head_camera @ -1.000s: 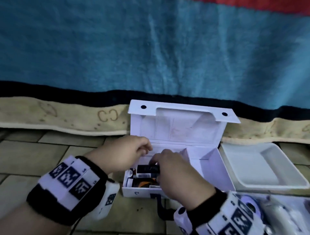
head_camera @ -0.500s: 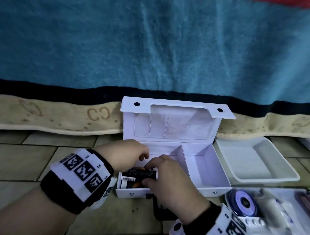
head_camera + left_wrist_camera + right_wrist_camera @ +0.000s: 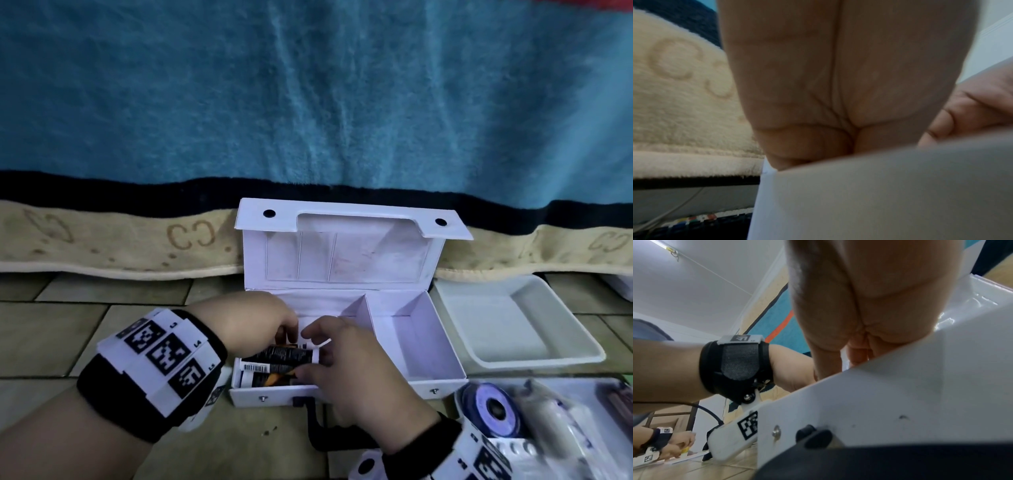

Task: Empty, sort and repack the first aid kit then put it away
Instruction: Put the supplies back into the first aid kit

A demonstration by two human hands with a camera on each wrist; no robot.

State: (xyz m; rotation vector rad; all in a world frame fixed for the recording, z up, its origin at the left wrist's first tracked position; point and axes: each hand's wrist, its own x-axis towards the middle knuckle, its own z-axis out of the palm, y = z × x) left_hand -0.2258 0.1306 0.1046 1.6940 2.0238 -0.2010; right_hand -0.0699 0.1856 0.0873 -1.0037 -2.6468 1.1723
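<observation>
Both hands reach into the left compartment of the open white box (image 3: pixel 411 346) on the floor: the right hand (image 3: pixel 356 373) grasps a dark tube (image 3: pixel 284 354); the left hand (image 3: pixel 253 325) has curled fingers, grip hidden. A tray (image 3: pixel 513 329) sits just right.

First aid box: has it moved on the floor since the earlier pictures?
No. The first aid box lid keeps the same gap right of the blanket's CC mark; only the camera shifted.

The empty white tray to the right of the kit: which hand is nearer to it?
Right. The right hand is over the kit's left compartment, with the empty right compartment between it and the tray. The left hand is farther left.
</observation>
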